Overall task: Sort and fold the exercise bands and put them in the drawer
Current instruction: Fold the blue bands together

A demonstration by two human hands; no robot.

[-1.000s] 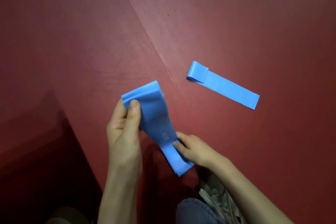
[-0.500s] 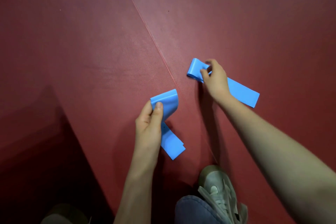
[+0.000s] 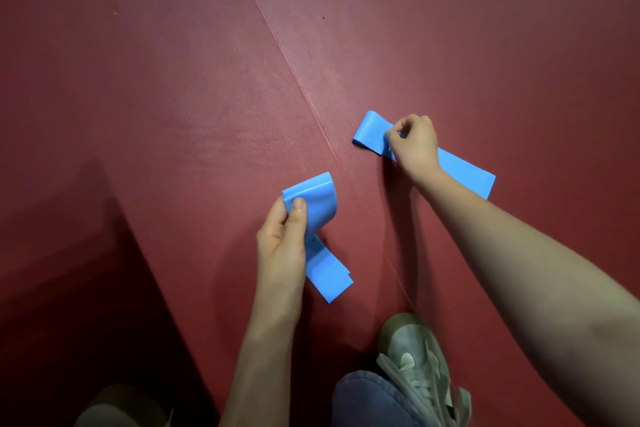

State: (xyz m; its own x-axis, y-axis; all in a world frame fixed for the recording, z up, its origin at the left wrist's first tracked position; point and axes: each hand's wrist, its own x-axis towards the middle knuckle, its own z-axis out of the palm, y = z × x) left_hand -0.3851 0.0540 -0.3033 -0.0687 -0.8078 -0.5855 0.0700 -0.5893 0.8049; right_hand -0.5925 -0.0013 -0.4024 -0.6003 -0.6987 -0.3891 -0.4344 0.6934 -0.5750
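Observation:
My left hand (image 3: 282,239) pinches a folded blue exercise band (image 3: 320,218) between thumb and fingers, holding it just above the red mat; its loose ends hang down toward my foot. A second blue band (image 3: 460,173) lies flat on the mat to the right, with one end curled over. My right hand (image 3: 414,146) rests on that band near its curled end, fingers closed on the material. No drawer is in view.
Red floor mats (image 3: 173,97) cover the whole area, with a seam (image 3: 298,80) running diagonally between them. My grey sneaker (image 3: 415,367) and denim trouser leg (image 3: 363,399) sit at the bottom edge. A darker shadowed patch lies at the lower left.
My right hand let go of the band that my left hand holds, reached out to the right and closed on the second band. The held band folded shorter.

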